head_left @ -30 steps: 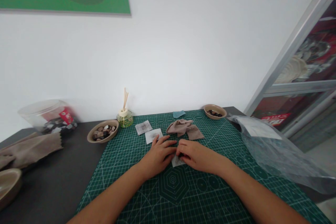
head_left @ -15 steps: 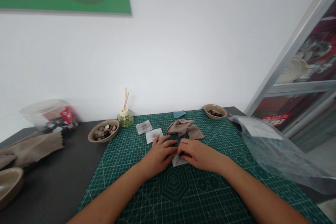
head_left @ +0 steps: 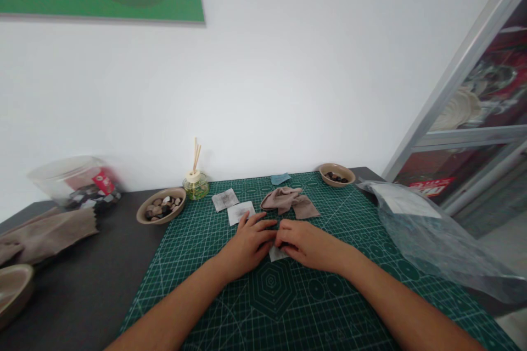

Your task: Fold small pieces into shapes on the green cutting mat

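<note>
My left hand lies on the green cutting mat, its fingers stretched out and apart. Under the fingers of both hands is a small whitish square sheet; only its near part shows. My right hand is closed, fingertips bent down on this sheet, and whatever they pinch is hidden. Just beyond my left fingertips is another white square with a grey smudge. A similar, darker-smudged square lies behind it. Farther back, a crumpled brown cloth rests on the mat.
A bowl of stones and a reed diffuser stand back left; another bowl with dark stones is back right. A clear plastic bag lies right. Left are a tub, a brown cloth and a bowl.
My right hand has shifted slightly left across the sheet, and its fingers are closer to my left hand. My left hand stays in place.
</note>
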`<state>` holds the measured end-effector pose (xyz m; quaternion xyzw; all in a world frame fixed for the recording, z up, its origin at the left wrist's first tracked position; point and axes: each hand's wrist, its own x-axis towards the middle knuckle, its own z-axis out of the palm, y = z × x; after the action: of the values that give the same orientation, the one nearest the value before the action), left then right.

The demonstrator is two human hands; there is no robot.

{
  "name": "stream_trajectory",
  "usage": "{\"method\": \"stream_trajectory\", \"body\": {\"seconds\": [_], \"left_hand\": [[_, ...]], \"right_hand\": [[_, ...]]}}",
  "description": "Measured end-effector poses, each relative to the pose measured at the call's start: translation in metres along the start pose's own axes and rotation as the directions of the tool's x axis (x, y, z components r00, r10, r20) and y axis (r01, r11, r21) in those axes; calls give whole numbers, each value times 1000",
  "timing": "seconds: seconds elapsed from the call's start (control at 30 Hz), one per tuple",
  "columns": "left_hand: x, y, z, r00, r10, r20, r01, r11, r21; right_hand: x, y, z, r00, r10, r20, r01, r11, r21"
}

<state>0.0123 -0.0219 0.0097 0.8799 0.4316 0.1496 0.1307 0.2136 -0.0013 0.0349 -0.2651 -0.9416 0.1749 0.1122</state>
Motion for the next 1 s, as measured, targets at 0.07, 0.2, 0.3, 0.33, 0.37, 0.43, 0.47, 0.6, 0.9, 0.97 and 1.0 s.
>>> {"method": "stream_trajectory", "body": {"seconds": [0.07,0.2,0.3,0.33,0.37,0.43,0.47,0.6,0.9,0.97,1.0], "left_hand": [[0,-1,1,1000,1,-4,-1,1000,2],[0,-1,1,1000,0,-5,0,1000,4],[0,0,0,1000,2,-9,-2,1000,5],[0,1,0,1000,2,-8,-2,1000,5],[0,1,0,1000,1,-5,-1,1000,5],[0,1,0,1000,-2,4,2,1000,6],[0,1,0,1000,-5,6,5,1000,7],[0,0,0,1000,-6,0,6,1000,5],[0,-1,1,1000,1,-8,-1,1000,6],[0,0,0,1000,1,-8,-1,1000,8],[0,0,0,1000,0,-7,0,1000,8]], "right_hand": [[1,0,1,1000,-1,5,1,1000,5],[1,1,1,999,51,-13,-51,999,17],[0,-1,0,998,60,-8,-60,998,36],[0,-2,0,999,49,-4,-49,998,44],[0,-3,0,999,38,-2,-38,998,51],[0,-3,-1,1000,26,0,-25,998,51],[0,-3,-2,1000,27,0,-27,999,44],[-1,0,-3,999,37,-3,-37,999,9],[-2,2,-1,1000,19,-2,-19,999,32],[-2,2,-1,1000,21,-6,-21,999,29],[-2,2,0,1000,19,-7,-19,999,35]]}}
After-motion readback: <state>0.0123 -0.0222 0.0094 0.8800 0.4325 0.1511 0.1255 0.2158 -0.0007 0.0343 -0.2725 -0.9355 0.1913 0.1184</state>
